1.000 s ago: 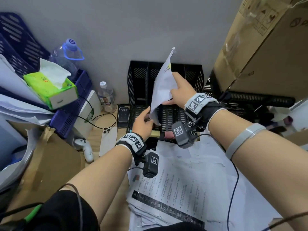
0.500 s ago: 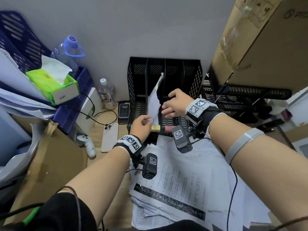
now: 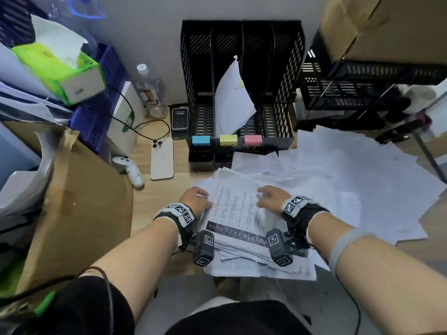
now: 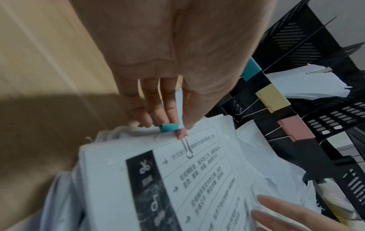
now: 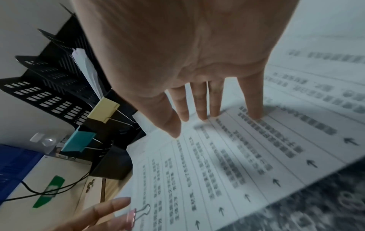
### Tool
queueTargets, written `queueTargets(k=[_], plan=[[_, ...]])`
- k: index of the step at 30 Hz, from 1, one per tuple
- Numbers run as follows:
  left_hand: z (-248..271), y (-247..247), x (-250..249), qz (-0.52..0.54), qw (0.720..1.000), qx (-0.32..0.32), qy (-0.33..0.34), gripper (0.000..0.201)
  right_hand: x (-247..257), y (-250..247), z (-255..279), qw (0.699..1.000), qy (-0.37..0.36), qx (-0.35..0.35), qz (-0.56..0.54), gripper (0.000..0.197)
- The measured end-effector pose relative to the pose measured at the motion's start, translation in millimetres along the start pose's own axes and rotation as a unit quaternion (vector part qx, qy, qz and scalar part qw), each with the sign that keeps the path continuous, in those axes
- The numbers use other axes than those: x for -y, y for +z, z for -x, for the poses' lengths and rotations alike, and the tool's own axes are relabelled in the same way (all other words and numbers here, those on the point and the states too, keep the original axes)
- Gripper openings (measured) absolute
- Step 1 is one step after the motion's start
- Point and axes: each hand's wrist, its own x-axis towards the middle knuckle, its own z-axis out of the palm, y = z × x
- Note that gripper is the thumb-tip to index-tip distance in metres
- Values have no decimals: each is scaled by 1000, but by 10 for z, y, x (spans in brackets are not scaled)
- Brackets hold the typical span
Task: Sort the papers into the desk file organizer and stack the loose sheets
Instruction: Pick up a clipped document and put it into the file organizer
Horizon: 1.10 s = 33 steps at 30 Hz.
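Your loose sheets (image 3: 338,170) sprawl over the wooden surface (image 3: 154,192) in front of the black file organizer (image 3: 242,39), where one clipped bundle (image 3: 229,102) leans in the second slot from the left. Nearest you lies the printed stack (image 3: 242,213). Your right hand (image 3: 271,197) rests on it with fingers straight and spread; your left hand (image 3: 193,199) touches its left edge with straight fingertips, at a small pink binder clip (image 4: 181,132)
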Motion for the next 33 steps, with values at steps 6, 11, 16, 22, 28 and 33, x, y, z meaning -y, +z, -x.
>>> queueTargets(k=[6,11,16,22,28,33], plan=[[16,32,73,25,999,-21,38,20,-46,172,-15,998,-14,-30,-46,72],[31,84,98,-9,997,-39,60,34,-87,188,-32,998,-21,-23,-61,75],[15,75,97,-53,996,-46,52,37,-90,198,-3,997,-21,-26,-64,71],[16,33,-8,-93,993,-30,61,27,-104,208,0,996,-13,-37,-74,68],[159,-72,-314,6,978,-9,210,10,-5,-21,75,972,23,-232,9,68],[204,-224,-607,66,964,-10,256,6,-30,-246,171,975,-27,-207,-82,22]])
